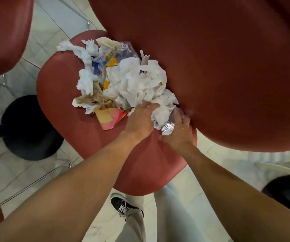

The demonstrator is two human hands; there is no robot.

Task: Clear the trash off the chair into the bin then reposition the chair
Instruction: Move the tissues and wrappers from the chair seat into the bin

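Observation:
A red padded chair fills the middle, seat below and backrest rising at the upper right. On the seat lies a trash pile: crumpled white tissues, a brown napkin, yellow and blue wrappers, a pink and yellow paper, a plastic fork and a piece of foil. My left hand lies with stretched fingers on the near tissues. My right hand reaches along the backrest, fingers fairly straight, touching the foil and a tissue.
Another red chair stands at the upper left with metal legs on the pale tiled floor. A black round object sits on the floor at left and a dark one at lower right. My leg and black shoe are below the seat.

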